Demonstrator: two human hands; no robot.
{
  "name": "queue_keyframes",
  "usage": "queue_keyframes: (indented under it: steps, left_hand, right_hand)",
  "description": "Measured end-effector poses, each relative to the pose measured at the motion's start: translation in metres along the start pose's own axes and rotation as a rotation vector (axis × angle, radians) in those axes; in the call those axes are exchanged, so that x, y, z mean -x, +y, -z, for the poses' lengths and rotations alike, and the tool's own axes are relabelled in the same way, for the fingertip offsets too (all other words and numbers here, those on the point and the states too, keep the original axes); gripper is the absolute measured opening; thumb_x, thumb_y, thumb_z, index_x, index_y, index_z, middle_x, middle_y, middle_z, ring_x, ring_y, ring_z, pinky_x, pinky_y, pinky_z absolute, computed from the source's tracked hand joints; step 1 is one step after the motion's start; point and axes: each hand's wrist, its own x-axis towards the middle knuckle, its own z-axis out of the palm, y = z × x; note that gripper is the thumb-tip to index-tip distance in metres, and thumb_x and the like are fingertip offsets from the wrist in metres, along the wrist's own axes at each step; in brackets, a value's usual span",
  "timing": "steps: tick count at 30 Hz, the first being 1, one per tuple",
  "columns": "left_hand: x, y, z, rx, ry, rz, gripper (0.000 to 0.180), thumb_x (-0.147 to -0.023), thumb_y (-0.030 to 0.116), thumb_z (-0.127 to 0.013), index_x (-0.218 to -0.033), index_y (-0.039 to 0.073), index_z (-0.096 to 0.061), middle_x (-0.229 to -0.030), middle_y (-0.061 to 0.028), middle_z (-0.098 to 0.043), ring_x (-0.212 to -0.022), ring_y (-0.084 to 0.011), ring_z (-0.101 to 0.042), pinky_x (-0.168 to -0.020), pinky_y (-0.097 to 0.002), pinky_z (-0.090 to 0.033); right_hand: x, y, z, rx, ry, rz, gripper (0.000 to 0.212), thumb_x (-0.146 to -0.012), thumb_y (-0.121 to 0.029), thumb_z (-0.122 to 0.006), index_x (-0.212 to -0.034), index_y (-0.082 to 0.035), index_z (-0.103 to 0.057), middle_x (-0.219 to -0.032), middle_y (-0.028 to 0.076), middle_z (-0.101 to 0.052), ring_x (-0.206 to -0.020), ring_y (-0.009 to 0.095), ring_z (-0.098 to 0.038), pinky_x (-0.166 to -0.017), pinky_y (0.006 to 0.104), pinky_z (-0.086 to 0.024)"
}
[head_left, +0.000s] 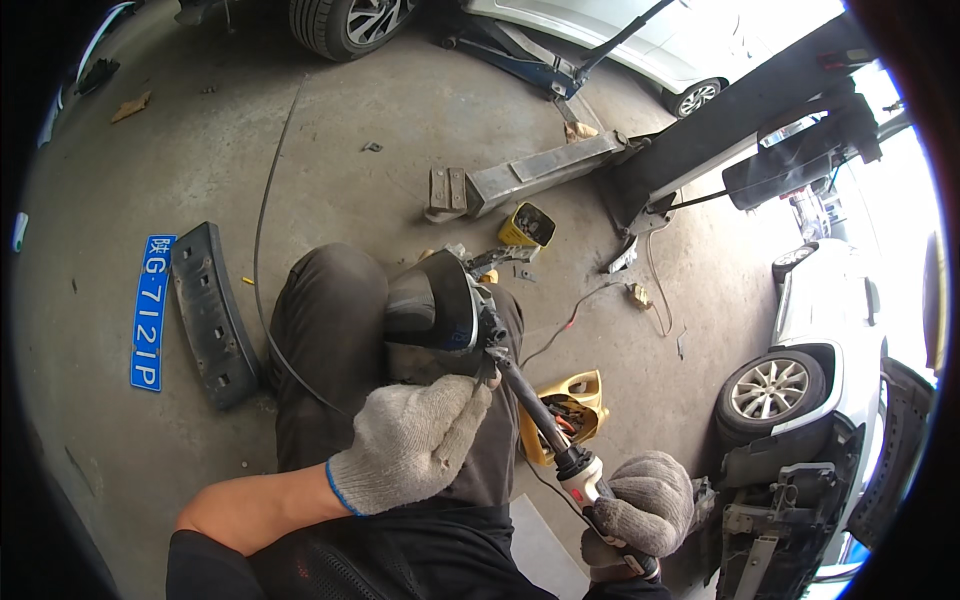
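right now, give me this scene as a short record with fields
left hand: gloved, close to the black part, grip unclear
right hand: gloved, closed around the tool
tool: white grip, dark tube angled toward the black part
floor, left: blue plate, black bracket
floor, ahead: yellow tub
far right: white car

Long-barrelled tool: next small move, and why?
I'd probably shift the left hand slightly back from the barrel's tip: its fingertips look close to that end, beside the dark curved part, while the right hand grips the tool well behind the tip.
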Motion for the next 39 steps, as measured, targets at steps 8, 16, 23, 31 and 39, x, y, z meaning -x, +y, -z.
queue_keyframes:
  steps: [8,16,23,31,39]
  left_hand:
    - [0.001,-0.001,0.002,-0.020,-0.027,0.007,0.016,-0.096,0.006,-0.063,-0.082,-0.001,-0.064,-0.056,-0.0118,-0.052,-0.043,-0.0202,-0.054,-0.043,-0.0324,-0.041]
    - [0.002,-0.002,0.001,0.012,-0.031,0.033,0.012,-0.096,0.005,-0.062,-0.090,-0.004,-0.067,-0.068,-0.0156,-0.065,-0.054,-0.0236,-0.066,-0.049,-0.0315,-0.049]
    - [0.003,0.000,0.001,0.024,-0.075,0.092,0.017,-0.099,0.007,-0.060,-0.088,-0.003,-0.067,-0.055,-0.0096,-0.056,-0.046,-0.0131,-0.057,-0.045,-0.0285,-0.046]
    - [0.008,-0.005,-0.002,0.110,-0.035,0.084,0.019,-0.102,0.006,-0.055,-0.092,-0.004,-0.067,-0.052,-0.0023,-0.053,-0.044,-0.0060,-0.053,-0.043,-0.0244,-0.042]
    - [0.008,-0.004,-0.003,0.087,-0.015,0.061,0.016,-0.101,0.005,-0.055,-0.095,-0.004,-0.067,-0.051,-0.0017,-0.052,-0.045,-0.0059,-0.053,-0.043,-0.0250,-0.042]
  right_hand:
    - [0.006,0.006,-0.004,0.043,0.070,0.037,0.042,-0.048,-0.023,-0.085,-0.088,-0.015,-0.075,-0.071,0.002,-0.062,-0.059,0.021,-0.063,-0.053,0.0343,-0.047]
    - [0.008,0.007,-0.001,-0.021,0.129,-0.011,0.039,-0.046,-0.016,-0.082,-0.085,-0.015,-0.074,-0.069,0.003,-0.061,-0.057,0.022,-0.063,-0.054,0.0353,-0.048]
    - [0.004,0.009,-0.007,-0.035,0.195,-0.033,0.017,-0.068,-0.018,-0.078,-0.073,-0.008,-0.065,-0.063,0.006,-0.061,-0.052,0.022,-0.061,-0.052,0.0342,-0.050]
    - [0.001,0.012,-0.008,-0.093,0.248,-0.010,0.031,-0.086,-0.034,-0.076,-0.088,-0.005,-0.064,-0.069,0.007,-0.062,-0.056,0.021,-0.061,-0.054,0.0320,-0.051]
    - [0.005,0.022,-0.004,-0.100,0.147,0.020,0.036,-0.083,-0.038,-0.078,-0.087,-0.005,-0.066,-0.068,0.007,-0.062,-0.056,0.022,-0.062,-0.055,0.0332,-0.051]
